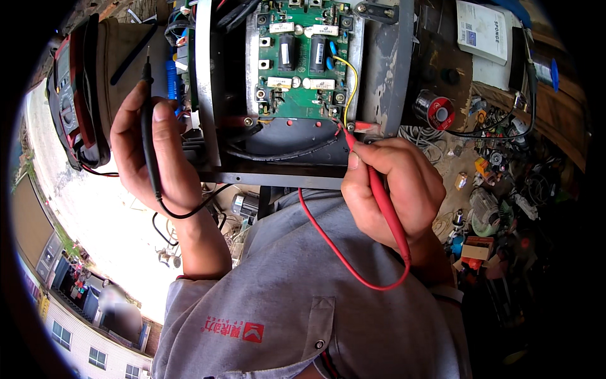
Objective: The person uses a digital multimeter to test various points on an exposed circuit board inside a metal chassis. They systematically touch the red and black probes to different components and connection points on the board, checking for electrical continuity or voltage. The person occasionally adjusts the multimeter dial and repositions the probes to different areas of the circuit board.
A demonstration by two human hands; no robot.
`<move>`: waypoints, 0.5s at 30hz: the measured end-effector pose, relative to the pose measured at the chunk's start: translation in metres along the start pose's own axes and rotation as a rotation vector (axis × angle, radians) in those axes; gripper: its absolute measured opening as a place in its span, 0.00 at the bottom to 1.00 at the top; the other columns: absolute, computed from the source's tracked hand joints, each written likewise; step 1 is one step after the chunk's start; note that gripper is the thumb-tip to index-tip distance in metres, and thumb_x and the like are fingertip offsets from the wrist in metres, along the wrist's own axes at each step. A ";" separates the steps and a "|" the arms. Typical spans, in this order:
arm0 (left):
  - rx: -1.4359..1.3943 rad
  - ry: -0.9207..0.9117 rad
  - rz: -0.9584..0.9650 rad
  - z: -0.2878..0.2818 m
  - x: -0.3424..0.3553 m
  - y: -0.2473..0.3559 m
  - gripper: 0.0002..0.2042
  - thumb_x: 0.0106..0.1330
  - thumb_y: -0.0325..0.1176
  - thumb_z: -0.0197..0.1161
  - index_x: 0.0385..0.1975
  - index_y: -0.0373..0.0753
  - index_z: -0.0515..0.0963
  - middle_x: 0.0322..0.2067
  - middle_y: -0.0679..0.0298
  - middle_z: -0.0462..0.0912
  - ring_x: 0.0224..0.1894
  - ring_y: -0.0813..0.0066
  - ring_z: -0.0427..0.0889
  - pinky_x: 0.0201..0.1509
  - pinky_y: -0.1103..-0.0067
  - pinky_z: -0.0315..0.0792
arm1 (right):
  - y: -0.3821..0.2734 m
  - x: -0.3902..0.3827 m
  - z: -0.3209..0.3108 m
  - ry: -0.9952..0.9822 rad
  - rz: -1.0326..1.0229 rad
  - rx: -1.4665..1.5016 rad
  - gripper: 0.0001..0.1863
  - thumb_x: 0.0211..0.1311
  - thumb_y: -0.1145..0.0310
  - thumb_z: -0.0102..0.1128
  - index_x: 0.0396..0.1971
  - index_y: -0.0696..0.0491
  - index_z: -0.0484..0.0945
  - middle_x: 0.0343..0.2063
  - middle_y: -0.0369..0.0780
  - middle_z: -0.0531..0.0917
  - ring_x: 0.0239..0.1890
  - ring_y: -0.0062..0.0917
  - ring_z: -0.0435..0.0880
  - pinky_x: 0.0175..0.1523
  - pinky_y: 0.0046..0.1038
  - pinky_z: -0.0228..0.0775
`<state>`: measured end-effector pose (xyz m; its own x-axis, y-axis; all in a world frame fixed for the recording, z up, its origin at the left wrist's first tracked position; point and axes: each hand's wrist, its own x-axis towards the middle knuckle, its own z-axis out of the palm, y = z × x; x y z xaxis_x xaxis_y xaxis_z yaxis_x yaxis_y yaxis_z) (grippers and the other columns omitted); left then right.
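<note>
My left hand (154,148) holds a black multimeter probe (150,126) upright, its metal tip pointing up and touching nothing. In my right hand (401,186) is a red multimeter probe (382,199). Its tip reaches the lower right corner of a green circuit board (303,104), near a screw and a yellow wire (355,76); whether it makes contact I cannot tell. Black capacitors and white block resistors sit on the board, which is mounted in a grey metal frame (284,180). A red and black multimeter (71,95) stands at the far left, its display too angled to read.
A solder spool (434,110) lies right of the frame, below a white box (485,31). Black cables (278,153) run under the board. Motors, wires and loose parts (489,211) clutter the ground at right. A small motor (245,205) lies below the frame.
</note>
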<state>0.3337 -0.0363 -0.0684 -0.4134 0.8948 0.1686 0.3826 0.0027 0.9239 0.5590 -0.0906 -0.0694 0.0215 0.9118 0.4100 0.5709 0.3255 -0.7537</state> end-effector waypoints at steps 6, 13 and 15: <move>0.022 -0.047 0.017 -0.003 0.000 0.000 0.17 0.67 0.30 0.64 0.51 0.28 0.74 0.45 0.57 0.81 0.40 0.79 0.80 0.39 0.86 0.76 | 0.003 -0.001 -0.003 -0.027 -0.023 -0.011 0.12 0.38 0.87 0.65 0.26 0.61 0.76 0.19 0.43 0.76 0.18 0.32 0.78 0.23 0.28 0.72; 0.031 -0.031 0.003 0.000 0.000 0.001 0.17 0.67 0.30 0.64 0.52 0.28 0.74 0.46 0.56 0.81 0.40 0.78 0.80 0.40 0.85 0.75 | 0.001 0.000 0.000 0.013 0.014 0.013 0.11 0.38 0.87 0.65 0.25 0.60 0.75 0.19 0.43 0.76 0.18 0.32 0.78 0.23 0.29 0.72; 0.053 -0.072 -0.004 -0.003 0.001 -0.001 0.17 0.66 0.30 0.64 0.52 0.28 0.74 0.47 0.56 0.81 0.40 0.78 0.80 0.40 0.85 0.75 | 0.000 0.000 -0.005 -0.057 0.039 0.013 0.11 0.41 0.88 0.65 0.27 0.62 0.76 0.20 0.44 0.78 0.20 0.32 0.80 0.26 0.28 0.74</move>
<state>0.3302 -0.0369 -0.0678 -0.3554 0.9244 0.1385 0.4255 0.0281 0.9045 0.5635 -0.0922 -0.0671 -0.0037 0.9364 0.3509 0.5601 0.2927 -0.7750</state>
